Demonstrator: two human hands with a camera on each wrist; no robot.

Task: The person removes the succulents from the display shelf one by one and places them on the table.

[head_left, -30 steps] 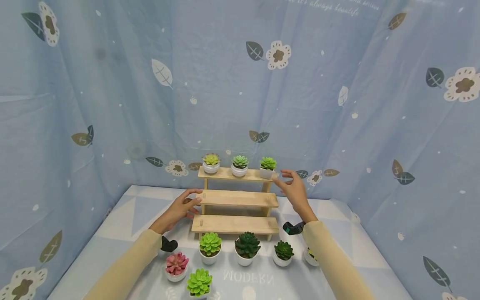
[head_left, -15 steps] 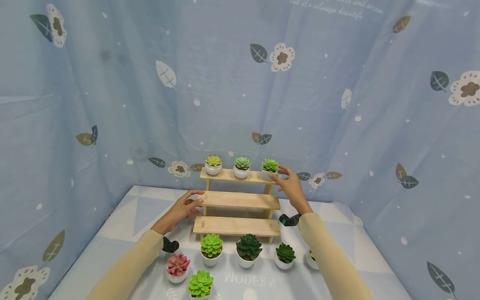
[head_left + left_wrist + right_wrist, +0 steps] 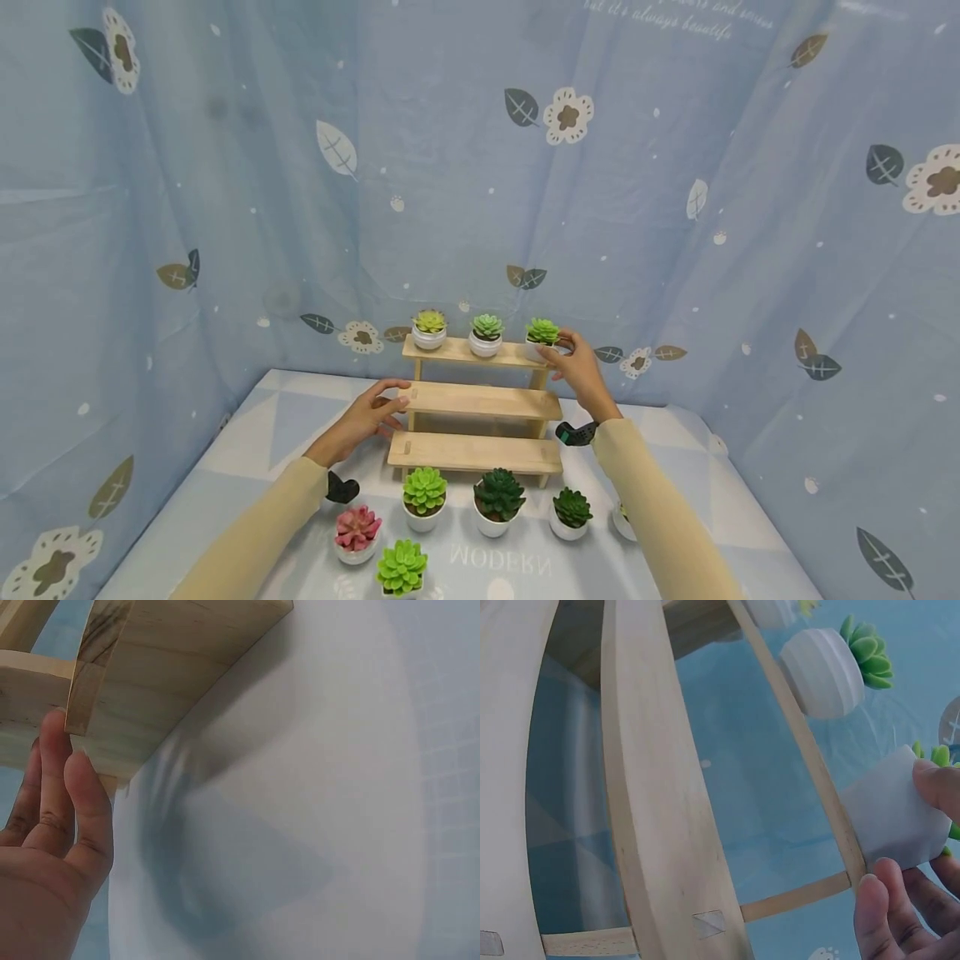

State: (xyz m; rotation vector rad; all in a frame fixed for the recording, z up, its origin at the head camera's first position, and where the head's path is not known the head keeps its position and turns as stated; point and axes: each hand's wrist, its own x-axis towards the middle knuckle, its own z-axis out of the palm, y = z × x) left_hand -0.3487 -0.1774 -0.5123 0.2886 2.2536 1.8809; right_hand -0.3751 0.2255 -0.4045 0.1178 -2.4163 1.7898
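A pale 3-tier wooden step shelf [image 3: 476, 404] was seen standing on a table covered with a light blue-and-white patterned cloth [image 3: 247, 433], backed by a blue curtain printed with leaves and flowers [image 3: 225, 167]. On the shelf's top tier 3 small succulents in white pots were set in a row; the rightmost, a bright green succulent in a square white pot [image 3: 542, 337], stood at the tier's right end. In front of the shelf's lowest tier more potted succulents were lined up on the cloth, among them a dark green one [image 3: 496, 498] and a pink one [image 3: 355, 532].

The right hand [image 3: 576, 375] had been brought in over the last second from just beside the shelf's top tier until the square pot was pinched between thumb and fingers [image 3: 937, 784]; the wrist view showed the pot resting on the tier's edge. From this a fine adjustment of the pot's seat on the shelf was judged to be in hand. The left hand [image 3: 367, 417] had been kept at the left end of the shelf's middle tier, fingers straight and laid against the wood [image 3: 52, 772], apparently steadying the shelf.
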